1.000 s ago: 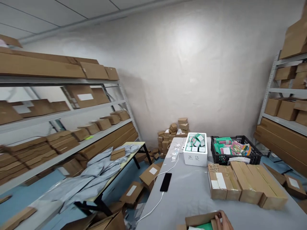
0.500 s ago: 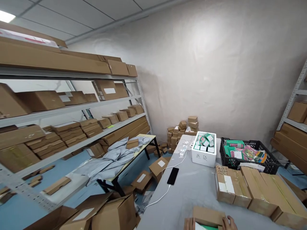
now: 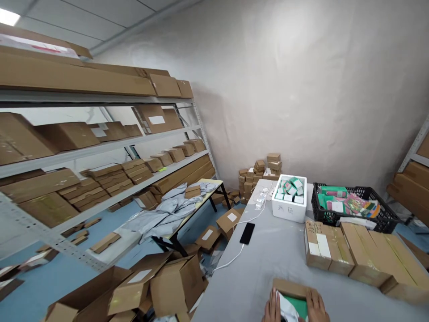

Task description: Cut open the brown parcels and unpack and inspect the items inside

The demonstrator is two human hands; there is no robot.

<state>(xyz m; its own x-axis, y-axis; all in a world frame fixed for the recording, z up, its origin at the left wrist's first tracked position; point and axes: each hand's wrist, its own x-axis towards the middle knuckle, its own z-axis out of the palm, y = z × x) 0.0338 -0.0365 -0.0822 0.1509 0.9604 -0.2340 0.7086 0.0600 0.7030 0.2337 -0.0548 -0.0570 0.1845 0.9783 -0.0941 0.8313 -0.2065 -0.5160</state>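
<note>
Flanking the small cardboard box (image 3: 291,287) with both hands: left hand (image 3: 272,309) flat along its 9 o'clock side, right hand (image 3: 317,307) along its 3 o'clock side, fingers straight and close together, curled around nothing; wrists cut off by the lower frame edge. Lies open at 6 o'clock on the near edge of the grey table (image 3: 275,255), showing a green item (image 3: 300,306) and white wrapping (image 3: 284,307) inside, the wrapping touching the left fingers. Farther on, toward 11 o'clock from the box, shows a black phone (image 3: 247,233) lying flat, with a white cable (image 3: 233,258) trailing from it toward the table's left edge. At 1 to 2 o'clock, shows a row of long cardboard boxes (image 3: 355,252) set side by side and touching, the leftmost bearing a white label. Beyond these, at 12 o'clock, shows a white foam box (image 3: 288,210) filled with small green-and-white packets and, just beside it at 1 o'clock, a black plastic crate (image 3: 326,217) of coloured packets. Off the table at 9 o'clock, shows open cartons (image 3: 167,286) on the blue floor; past them at 10 o'clock, a side table (image 3: 214,183) strewn with grey mailer bags (image 3: 167,214). Along the left wall, shows metal shelving (image 3: 100,150) loaded with flat brown cartons. Farthest, against the rear wall at 12 o'clock, shows a stack of small cartons (image 3: 258,172).
</note>
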